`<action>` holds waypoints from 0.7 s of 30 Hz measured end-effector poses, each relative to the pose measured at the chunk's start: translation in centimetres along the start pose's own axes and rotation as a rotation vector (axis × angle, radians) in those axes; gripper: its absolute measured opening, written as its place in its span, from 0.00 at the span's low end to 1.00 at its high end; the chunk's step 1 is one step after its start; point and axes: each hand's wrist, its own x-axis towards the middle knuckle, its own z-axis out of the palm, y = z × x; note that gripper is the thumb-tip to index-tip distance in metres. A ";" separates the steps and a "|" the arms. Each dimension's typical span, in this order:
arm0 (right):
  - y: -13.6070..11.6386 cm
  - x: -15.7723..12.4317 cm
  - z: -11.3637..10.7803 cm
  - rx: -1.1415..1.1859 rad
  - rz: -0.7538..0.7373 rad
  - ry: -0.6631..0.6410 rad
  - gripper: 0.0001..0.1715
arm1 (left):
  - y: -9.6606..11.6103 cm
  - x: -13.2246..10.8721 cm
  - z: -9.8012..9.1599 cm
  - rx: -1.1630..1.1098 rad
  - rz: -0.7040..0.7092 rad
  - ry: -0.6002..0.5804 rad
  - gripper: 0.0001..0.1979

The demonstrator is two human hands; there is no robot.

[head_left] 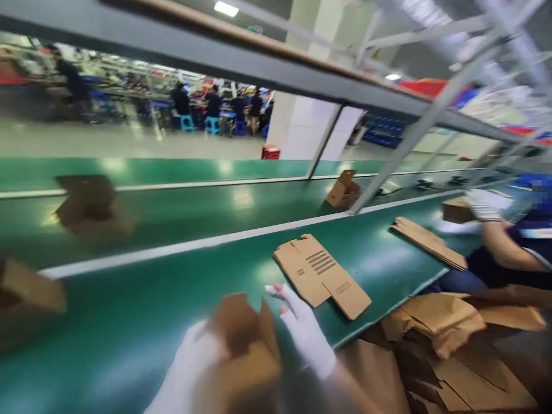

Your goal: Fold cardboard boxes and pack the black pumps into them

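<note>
Flat carton stack lay on the green work surface; take it as the landmark. Your open carton was nearer you and left of the stack, flaps raised. Your left hand, in a white glove, had hold of the carton's left side; blur hid how far those fingers curled. Your right hand, between carton and stack, held nothing you could see, thumb and fingers spread, a few tips showing pink past the glove.

Around: a slanted grey post rose beyond the stack and to its right, a pale strip running behind it. Past that strip stood an upright open box, partly behind the post's foot; far left of the stack, a smeared brown box. Right of the stack lay a narrow flat bundle, then a co-worker's gloved hand on a closed-looking box. A grey rail crossed above everything.

Materials: stack of matte brown card, notched edges, rounded corners, dark printed bars, lettering too small to read. Surface smooth, glossy with light. Below and right of the stack, creased brown paper was heaped in loose folds.
</note>
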 end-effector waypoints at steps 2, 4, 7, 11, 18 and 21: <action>1.0 0.2 0.3 0.363 0.243 -0.170 0.30 | -0.1 0.0 0.2 -0.038 -0.039 -0.022 0.23; 0.9 0.6 1.0 0.694 0.350 -0.372 0.33 | 0.0 0.1 0.4 -0.088 -0.042 -0.056 0.24; -1.0 1.4 1.8 0.901 0.431 -0.501 0.39 | 0.6 0.2 0.5 -0.156 -0.009 -0.085 0.24; -2.9 2.5 1.7 0.923 0.504 -0.609 0.38 | 0.9 0.0 0.8 -0.199 0.005 0.052 0.39; 0.4 3.5 -0.5 0.863 0.475 -0.775 0.35 | -0.2 -0.5 1.3 -0.411 -0.051 0.057 0.49; 0.2 4.8 -1.4 0.722 0.397 -0.904 0.36 | 0.0 -0.4 1.3 -0.405 -0.008 0.027 0.46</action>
